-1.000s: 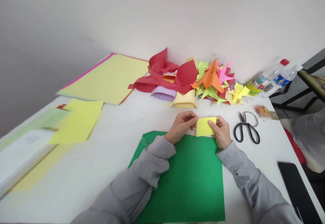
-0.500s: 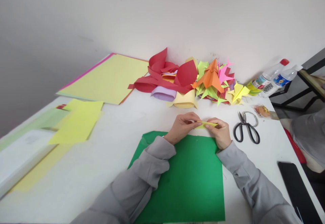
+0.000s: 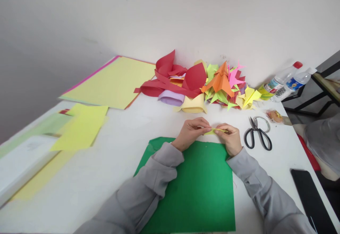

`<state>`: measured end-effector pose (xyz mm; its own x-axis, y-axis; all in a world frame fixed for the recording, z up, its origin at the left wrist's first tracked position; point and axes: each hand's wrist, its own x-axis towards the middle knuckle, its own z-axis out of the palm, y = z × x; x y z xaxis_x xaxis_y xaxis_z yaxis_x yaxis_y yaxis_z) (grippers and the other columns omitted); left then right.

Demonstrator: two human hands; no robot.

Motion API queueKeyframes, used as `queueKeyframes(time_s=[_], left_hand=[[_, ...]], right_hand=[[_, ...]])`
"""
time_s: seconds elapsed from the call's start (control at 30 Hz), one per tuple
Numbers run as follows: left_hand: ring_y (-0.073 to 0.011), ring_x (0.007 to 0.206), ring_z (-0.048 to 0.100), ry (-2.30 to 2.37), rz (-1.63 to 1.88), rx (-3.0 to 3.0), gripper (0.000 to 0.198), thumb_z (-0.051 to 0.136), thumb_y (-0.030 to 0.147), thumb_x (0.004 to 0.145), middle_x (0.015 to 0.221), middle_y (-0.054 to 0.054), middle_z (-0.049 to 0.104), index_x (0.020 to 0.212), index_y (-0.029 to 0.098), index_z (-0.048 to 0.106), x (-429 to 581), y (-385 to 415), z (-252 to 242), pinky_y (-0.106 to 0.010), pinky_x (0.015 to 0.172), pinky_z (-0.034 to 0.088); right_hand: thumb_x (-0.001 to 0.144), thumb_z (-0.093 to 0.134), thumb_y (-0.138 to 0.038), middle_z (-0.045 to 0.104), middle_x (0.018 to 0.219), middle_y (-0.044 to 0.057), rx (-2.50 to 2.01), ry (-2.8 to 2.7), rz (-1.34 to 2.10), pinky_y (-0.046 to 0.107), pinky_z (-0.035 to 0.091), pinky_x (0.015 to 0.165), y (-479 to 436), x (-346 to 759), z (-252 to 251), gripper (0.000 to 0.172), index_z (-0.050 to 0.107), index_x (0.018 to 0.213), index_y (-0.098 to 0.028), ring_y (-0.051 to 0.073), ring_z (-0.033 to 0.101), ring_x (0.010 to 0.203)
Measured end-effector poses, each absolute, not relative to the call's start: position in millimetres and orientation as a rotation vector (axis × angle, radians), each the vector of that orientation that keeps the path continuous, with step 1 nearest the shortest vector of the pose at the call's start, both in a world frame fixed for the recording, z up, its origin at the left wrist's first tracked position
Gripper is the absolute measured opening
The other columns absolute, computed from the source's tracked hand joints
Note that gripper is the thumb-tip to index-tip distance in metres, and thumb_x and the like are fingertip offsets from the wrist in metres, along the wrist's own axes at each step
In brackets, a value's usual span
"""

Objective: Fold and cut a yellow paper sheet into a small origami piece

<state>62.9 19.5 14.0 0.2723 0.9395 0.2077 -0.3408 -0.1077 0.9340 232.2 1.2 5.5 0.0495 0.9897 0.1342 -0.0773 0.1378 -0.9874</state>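
Observation:
A small folded piece of yellow paper [image 3: 212, 132] is pinched between both hands, just above the far edge of a green sheet [image 3: 202, 184]. My left hand [image 3: 191, 132] grips its left end between thumb and fingers. On the other end, my right hand [image 3: 230, 137] is closed with thumb and fingertips. The fingers cover much of the paper, which shows as a thin edge with a small flap below. Black-handled scissors [image 3: 257, 135] lie right of my right hand, beside a roll of tape [image 3: 262, 123].
Red paper shapes [image 3: 195, 78] and an orange folded paper [image 3: 220, 80] are piled by the wall. Two bottles [image 3: 275, 84] lean at the back right. Large yellow sheets [image 3: 111, 81] and small yellow sheets [image 3: 85, 127] lie left. A black phone [image 3: 313, 198] is near the right edge.
The yellow paper has tilted between my fingers, so its upper part now looks like a thin line. Both hands remain in nearly the same place.

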Motion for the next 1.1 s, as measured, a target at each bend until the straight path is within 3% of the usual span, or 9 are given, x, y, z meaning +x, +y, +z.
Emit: queueKeyframes(time_s=[0.2,0.3,0.4,0.5,0.63,0.73,0.9,1.0,1.1], left_hand=[[-0.0084,0.055,0.05,0.698,1.234,1.205,0.013,0.076,0.023,0.067,0.063,0.001,0.054,0.058,0.015,0.069,62.6,18.0,16.8,-0.021,0.05,0.042],[-0.0067,0.052,0.047,0.775,1.214,1.203,0.015,0.073,0.029,0.07,0.067,0.001,0.055,0.066,0.015,0.071,63.5,18.1,18.0,-0.021,0.047,0.041],[-0.0077,0.055,0.049,0.858,1.104,1.241,0.023,0.076,0.033,0.064,0.076,-0.002,0.06,0.076,0.013,0.071,65.7,18.0,17.4,-0.02,0.046,0.04],[-0.008,0.05,0.048,0.895,0.933,1.28,0.029,0.078,0.034,0.061,0.065,0.0,0.06,0.077,0.011,0.07,67.8,17.1,15.9,-0.019,0.043,0.038],[-0.0077,0.04,0.045,0.941,0.827,1.323,0.027,0.073,0.035,0.066,0.046,0.003,0.053,0.058,0.012,0.062,67.6,15.8,14.9,-0.02,0.039,0.036],[-0.0073,0.036,0.045,0.929,0.827,1.293,0.031,0.072,0.036,0.066,0.044,0.004,0.053,0.052,0.013,0.055,66.8,15.6,14.4,-0.019,0.037,0.036],[-0.0087,0.036,0.049,0.896,0.797,1.258,0.029,0.071,0.038,0.068,0.044,0.004,0.055,0.059,0.014,0.058,66.6,15.1,13.4,-0.02,0.037,0.038],[-0.008,0.033,0.047,0.875,0.743,1.278,0.03,0.067,0.038,0.073,0.041,0.004,0.054,0.059,0.015,0.054,66.1,14.3,14.1,-0.021,0.041,0.042],[-0.0056,0.029,0.042,0.887,0.747,1.297,0.033,0.064,0.036,0.075,0.036,0.007,0.048,0.055,0.016,0.048,65.1,14.1,16.3,-0.021,0.044,0.043]], right_hand=[[0.057,0.082,-0.025,0.068,0.065,-0.001,-1.111,-1.14,1.158,0.028,0.049,0.061,0.3,231.5,7.0,0.014,0.07,0.064,-0.02,0.014,0.06,0.063],[0.054,0.084,-0.029,0.068,0.062,-0.001,-1.157,-1.037,1.226,0.028,0.05,0.057,-0.2,231.3,5.7,0.022,0.069,0.066,-0.018,0.014,0.059,0.056],[0.053,0.085,-0.031,0.07,0.063,-0.001,-1.152,-0.922,1.266,0.03,0.053,0.058,0.4,231.8,2.5,0.027,0.067,0.069,-0.018,0.015,0.061,0.055],[0.054,0.085,-0.03,0.072,0.067,0.0,-1.136,-0.879,1.252,0.03,0.053,0.058,1.6,233.0,-1.0,0.029,0.066,0.072,-0.018,0.015,0.063,0.056],[0.056,0.083,-0.032,0.072,0.068,0.0,-1.12,-0.873,1.265,0.031,0.053,0.056,2.3,233.6,-2.0,0.029,0.065,0.073,-0.018,0.016,0.063,0.055],[0.054,0.084,-0.032,0.072,0.067,0.0,-1.122,-0.906,1.293,0.03,0.053,0.056,1.0,232.3,1.8,0.03,0.066,0.073,-0.018,0.016,0.063,0.055],[0.047,0.087,-0.027,0.07,0.062,-0.001,-1.171,-0.921,1.303,0.029,0.05,0.053,-1.3,230.4,6.1,0.03,0.067,0.068,-0.017,0.014,0.061,0.051],[0.051,0.086,-0.031,0.069,0.061,-0.001,-1.178,-0.886,1.286,0.029,0.049,0.052,-0.7,230.6,3.4,0.029,0.067,0.069,-0.016,0.014,0.059,0.05],[0.064,0.077,-0.044,0.068,0.061,0.001,-1.169,-0.864,1.276,0.03,0.048,0.049,1.1,231.0,-1.3,0.031,0.066,0.072,-0.017,0.016,0.059,0.051]])
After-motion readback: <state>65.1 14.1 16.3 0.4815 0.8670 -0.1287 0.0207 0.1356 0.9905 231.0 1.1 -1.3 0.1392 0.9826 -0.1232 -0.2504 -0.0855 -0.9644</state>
